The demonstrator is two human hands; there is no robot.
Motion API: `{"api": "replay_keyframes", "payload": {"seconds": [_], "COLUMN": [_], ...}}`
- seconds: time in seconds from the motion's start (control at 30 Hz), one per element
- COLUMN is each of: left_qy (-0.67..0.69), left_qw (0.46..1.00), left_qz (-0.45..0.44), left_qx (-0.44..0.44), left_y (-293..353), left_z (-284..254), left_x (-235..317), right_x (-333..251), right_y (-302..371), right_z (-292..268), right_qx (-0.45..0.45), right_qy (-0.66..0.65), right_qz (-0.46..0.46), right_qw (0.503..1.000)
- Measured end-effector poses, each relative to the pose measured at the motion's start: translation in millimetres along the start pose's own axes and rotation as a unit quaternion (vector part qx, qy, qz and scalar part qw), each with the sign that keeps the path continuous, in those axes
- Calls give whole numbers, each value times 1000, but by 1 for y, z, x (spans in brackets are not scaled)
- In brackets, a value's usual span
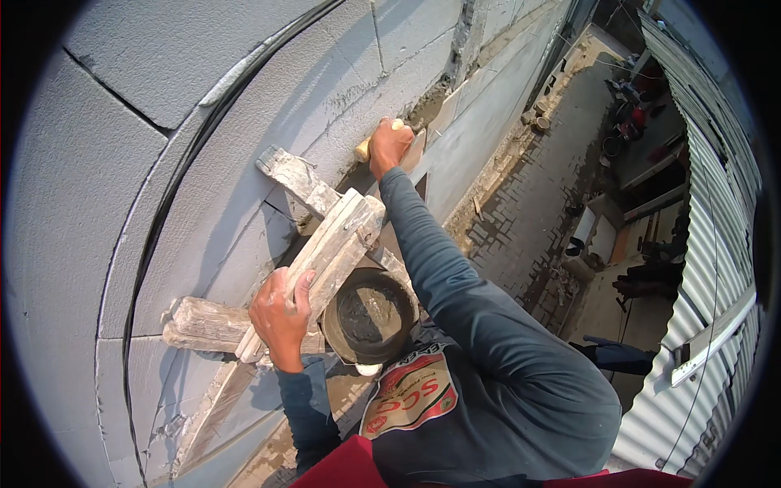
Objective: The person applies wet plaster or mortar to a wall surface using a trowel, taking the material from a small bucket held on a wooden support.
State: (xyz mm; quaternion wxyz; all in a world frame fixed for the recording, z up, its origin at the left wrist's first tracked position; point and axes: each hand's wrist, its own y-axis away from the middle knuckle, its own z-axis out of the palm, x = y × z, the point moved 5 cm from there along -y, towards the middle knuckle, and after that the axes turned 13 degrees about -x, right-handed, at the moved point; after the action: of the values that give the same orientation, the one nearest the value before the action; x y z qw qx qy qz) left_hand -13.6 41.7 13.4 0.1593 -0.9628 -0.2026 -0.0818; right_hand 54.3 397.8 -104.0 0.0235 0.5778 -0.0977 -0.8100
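R hand point(390, 146), far out along the pale grey block wall point(325, 65), is closed tight round a hand tool w/ a pale-yellow handle point(363, 151); its working face is mostly hidden, so can't tell exact type or if it touches the wall. L hand point(281, 317), near left, grips the edge of a thick, weathered, mortar-stained timber point(329, 244), thumb on the right side.

Mortar: wet, dark grey mortar point(351, 321) sits in a round dark bucket point(358, 351), just right of the timber, close to the body.

To do it well, IMO: keep the tool's face flat to the wall, w/ even pressure & short strokes; R arm's stretched far, so keep L hand firm for balance & don't overreach. Watch the sleeve re: the bucket.

Count: 2 hands, 1 tool, 1 bucket; min. 3 timbers incl. the gripped one (may be 2 boards together, can't tell). Also 1 black cable bundle point(154, 236) on the left, strand no. unclear; 1 corrugated metal roof point(691, 317), far right.
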Motion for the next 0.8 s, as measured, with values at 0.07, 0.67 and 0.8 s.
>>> {"api": "replay_keyframes", "payload": {"seconds": [0.07,0.67,0.8], "left_qy": [6,6,-1], "left_qw": [1000,1000,1000], "left_qz": [4,-7,-10], "left_qx": [5,-8,-17], "left_y": [-1,-2,-1], "left_z": [-1,-3,-4], "left_x": [2,7,3], "right_x": [3,-56,-47], "right_y": [-3,-94,-105], "right_z": [4,-161,-168], "right_qx": [-14,-365,-455], "right_qy": [5,-248,-256], "right_qz": [0,105,211], "right_qw": [1000,891,826]}}
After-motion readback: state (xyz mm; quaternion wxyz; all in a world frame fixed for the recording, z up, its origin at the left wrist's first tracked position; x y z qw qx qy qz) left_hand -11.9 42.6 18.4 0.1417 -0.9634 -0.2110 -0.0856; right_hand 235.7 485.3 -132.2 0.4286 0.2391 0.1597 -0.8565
